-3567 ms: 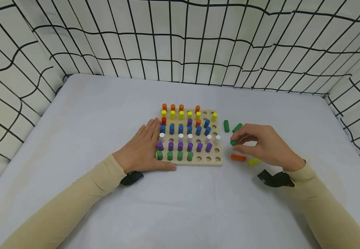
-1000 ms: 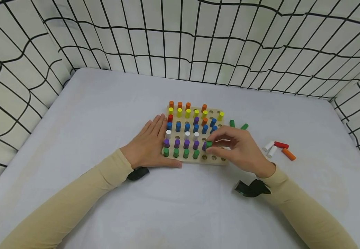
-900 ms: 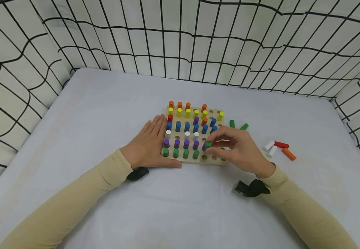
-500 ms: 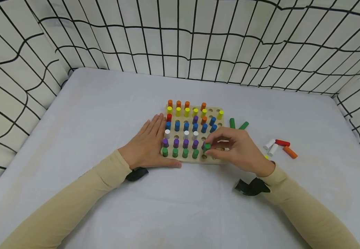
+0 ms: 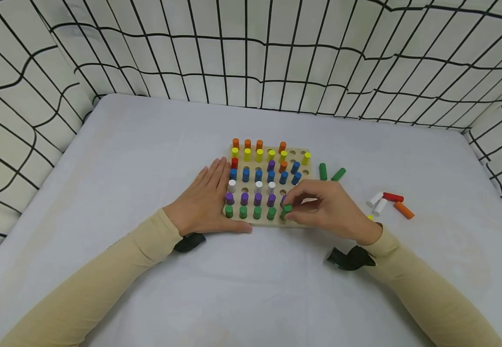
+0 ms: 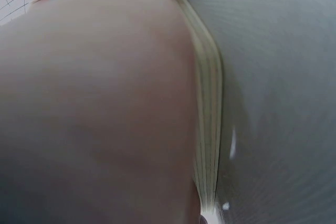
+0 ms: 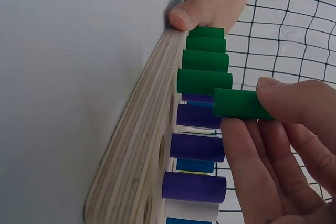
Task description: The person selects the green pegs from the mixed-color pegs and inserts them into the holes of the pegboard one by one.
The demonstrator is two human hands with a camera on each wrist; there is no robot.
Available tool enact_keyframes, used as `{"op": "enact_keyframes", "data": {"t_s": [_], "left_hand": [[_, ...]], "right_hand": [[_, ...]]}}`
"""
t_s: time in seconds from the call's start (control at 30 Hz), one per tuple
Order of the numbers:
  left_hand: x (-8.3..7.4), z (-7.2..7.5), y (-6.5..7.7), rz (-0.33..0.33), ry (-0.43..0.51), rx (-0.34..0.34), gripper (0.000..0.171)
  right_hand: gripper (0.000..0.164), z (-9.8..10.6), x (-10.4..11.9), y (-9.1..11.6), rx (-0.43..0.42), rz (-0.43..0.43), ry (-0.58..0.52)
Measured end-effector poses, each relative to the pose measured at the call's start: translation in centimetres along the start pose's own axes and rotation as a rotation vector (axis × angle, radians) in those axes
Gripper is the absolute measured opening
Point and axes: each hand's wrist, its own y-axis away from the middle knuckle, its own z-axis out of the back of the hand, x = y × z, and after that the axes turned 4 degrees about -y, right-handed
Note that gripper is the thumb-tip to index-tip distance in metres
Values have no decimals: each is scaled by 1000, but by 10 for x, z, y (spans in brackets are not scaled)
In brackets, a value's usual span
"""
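**My right fingers (image 7: 241, 145) pinch a green peg (image 7: 239, 103) over a wooden board (image 7: 139, 124)**

The thumb and fingertips of my right hand (image 5: 326, 207) are closed on the upper part of the green peg. Its lower end is bare, presumably so that it can meet the wood first. That end hangs just clear of the board, in line with a hole (image 7: 171, 108) beside four upright green pegs (image 5: 257, 212) in the nearest row.

My left hand (image 5: 203, 200) lies with straight fingers along the board's left edge, thumb against the front, probably to stop it sliding on the bench (image 5: 233, 289).

Behind are purple pegs (image 5: 257, 199), then more rows, mostly one colour each, which suggests sorting; one row is mixed.

Spares lie to the right, seemingly for easy reach: two loose green pegs (image 5: 322, 171) near the board; farther off, two white pegs (image 5: 380, 207), a red peg (image 5: 393, 197) and an orange peg (image 5: 404, 210). A yellow peg (image 5: 370, 218) is mostly hidden by my wrist.
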Motion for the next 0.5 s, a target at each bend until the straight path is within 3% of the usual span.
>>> {"op": "enact_keyframes", "data": {"t_s": [0.5], "left_hand": [[0,1,0,6,8,-4,147]], "right_hand": [[24,-6,1,-2,5,-62,107]]}}
